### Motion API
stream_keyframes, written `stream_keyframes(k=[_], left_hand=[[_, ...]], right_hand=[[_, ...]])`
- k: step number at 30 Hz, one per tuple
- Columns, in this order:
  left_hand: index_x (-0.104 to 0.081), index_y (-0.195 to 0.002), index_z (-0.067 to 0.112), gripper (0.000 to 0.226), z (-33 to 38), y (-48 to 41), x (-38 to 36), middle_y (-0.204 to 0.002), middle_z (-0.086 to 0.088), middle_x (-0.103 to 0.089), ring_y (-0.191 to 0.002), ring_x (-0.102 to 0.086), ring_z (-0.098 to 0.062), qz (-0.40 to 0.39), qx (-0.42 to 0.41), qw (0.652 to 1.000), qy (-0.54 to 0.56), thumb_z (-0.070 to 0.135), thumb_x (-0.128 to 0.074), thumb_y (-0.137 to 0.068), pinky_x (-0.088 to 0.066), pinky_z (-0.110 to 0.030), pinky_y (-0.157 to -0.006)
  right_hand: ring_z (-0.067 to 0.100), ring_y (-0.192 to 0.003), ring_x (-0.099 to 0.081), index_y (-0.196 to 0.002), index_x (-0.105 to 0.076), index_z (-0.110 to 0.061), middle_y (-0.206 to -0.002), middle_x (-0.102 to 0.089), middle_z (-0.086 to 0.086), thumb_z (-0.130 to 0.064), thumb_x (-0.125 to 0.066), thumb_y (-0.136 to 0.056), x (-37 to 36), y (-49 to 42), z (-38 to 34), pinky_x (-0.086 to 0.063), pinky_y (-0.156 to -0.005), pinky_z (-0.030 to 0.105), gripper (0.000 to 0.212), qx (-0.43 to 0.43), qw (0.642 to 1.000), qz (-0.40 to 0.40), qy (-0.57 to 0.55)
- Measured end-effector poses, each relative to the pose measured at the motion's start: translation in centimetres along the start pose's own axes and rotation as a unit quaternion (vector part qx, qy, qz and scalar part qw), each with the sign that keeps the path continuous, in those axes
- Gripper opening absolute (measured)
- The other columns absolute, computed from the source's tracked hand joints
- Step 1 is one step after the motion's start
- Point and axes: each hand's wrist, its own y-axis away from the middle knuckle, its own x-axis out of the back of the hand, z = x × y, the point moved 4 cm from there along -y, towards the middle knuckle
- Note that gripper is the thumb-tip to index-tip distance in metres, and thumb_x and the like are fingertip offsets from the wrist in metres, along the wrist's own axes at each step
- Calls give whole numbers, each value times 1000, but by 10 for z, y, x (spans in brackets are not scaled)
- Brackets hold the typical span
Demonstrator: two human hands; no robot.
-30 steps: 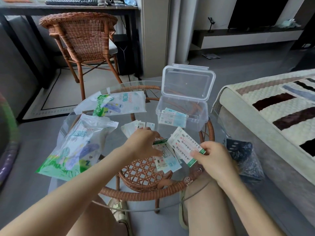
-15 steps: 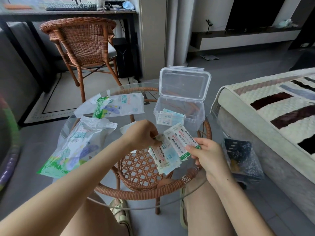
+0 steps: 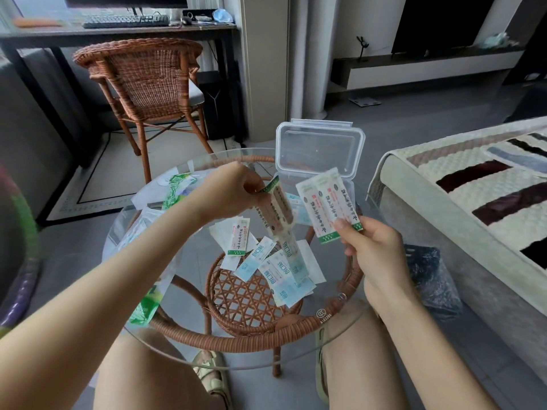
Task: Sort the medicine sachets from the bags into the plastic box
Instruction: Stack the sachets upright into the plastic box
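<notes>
I see left hand [image 3: 233,190] pinching a sachet strip [image 3: 276,216], long axis hanging down | right hand [image 3: 373,250] gripping two sachets [image 3: 327,207] pointing up | packets [image 3: 278,269] on bench [image 3: 189,276] read 创口贴

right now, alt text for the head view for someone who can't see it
The left hand pinches a hanging sachet strip and the right hand holds a sachet pair above a glass table. Loose sachets lie below; an open plastic box stands behind.

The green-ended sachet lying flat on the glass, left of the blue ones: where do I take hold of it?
I'd pinch the green-ended sachet by its near green end, from above-left: it lies flat and thin on white ones, and blue sachets crowd its right side.
</notes>
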Motion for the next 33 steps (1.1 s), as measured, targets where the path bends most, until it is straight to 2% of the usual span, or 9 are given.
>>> stream_keyframes(k=[3, 5, 11, 16, 22, 25, 28, 31, 33], left_hand=[[-70, -88, 9, 13, -4, 0, 8, -76, -4, -68, -57, -54, -12, 0, 10, 994, 112, 20, -62, -87, -49, -18, -56], [-72, -94, 9, 13, -7, 0, 9, -89, -15, -71, -63, -55, -15, -29, 16, 978, 208, 11, -61, -86, -52, -33, -71], [-67, -97, 14, 19, -19, -18, 0, -87, -9, -68, -65, -63, -10, -49, 73, 916, 391, 18, -49, -95, -51, -18, -63], [-65, -96, 2, 22, -38, -48, -27, -85, -13, -66, -62, -58, -16, 46, 151, 954, 253, 17, -49, -95, -50, -25, -60], [-68, -93, -5, 26, -45, -68, -64, -68, -9, -63, -54, -57, -17, 12, 180, 964, 194, 16, -52, -92, -55, -29, -62], [-67, -93, -7, 23, -42, -69, -68, -58, -3, -58, -44, -55, -5, 2, 184, 960, 211, 9, -51, -92, -47, -11, -43], [-67, -93, -6, 22, -41, -69, -68, -58, -3, -57, -44, -54, -5, -1, 181, 960, 215, 8, -50, -92, -36, -7, -31], [-66, -91, -4, 21, -41, -70, -70, -58, -3, -57, -41, -52, -4, -2, 179, 961, 211, 8, -49, -92, -31, -8, -27], [-65, -92, 0, 19, -41, -70, -71, -60, -3, -56, -47, -53, -9, -1, 176, 962, 208, 9, -48, -93, -30, -7, -27]], right_hand=[[-2, -82, -66, -94, -70, -22, -91, -73, -9, -10, -66, -85, -22, -9, -10, -47, -65, 7, 15, 12, 997, -72, 0], [6, -93, -67, -97, -69, -21, -99, -72, -6, -9, -67, -84, -37, -19, -18, -51, -73, 11, 18, 13, 993, -120, 8], [21, -85, -68, -90, -57, -19, -94, -70, 3, 8, -65, -80, -40, -71, -38, -57, -66, 32, 30, 45, 995, -80, 41], [25, -98, -65, -106, -67, -12, -108, -68, 8, 10, -70, -69, -35, -127, -24, -55, -85, 44, 43, 47, 961, -35, 270], [26, -91, -63, -103, -67, -1, -101, -69, 17, 11, -68, -72, -68, -146, 13, -56, -80, 40, 34, -63, 900, -144, 407], [18, -67, -47, -93, -67, 3, -71, -53, 20, -7, -62, -80, -79, -146, 18, -37, -55, 27, 17, -28, 828, -205, 522], [23, -79, -61, -85, -71, -9, -83, -67, 4, -19, -57, -86, -82, -149, 18, -53, -72, 31, 17, 44, 760, -198, 618], [29, -75, -56, -62, -57, -11, -70, -59, 5, -3, -51, -84, -81, -146, 20, -47, -66, 30, 24, 94, 755, -172, 625], [31, -85, -57, -70, -61, -16, -79, -63, 3, -1, -46, -87, -83, -144, 19, -46, -73, 35, 27, 97, 760, -196, 612]])
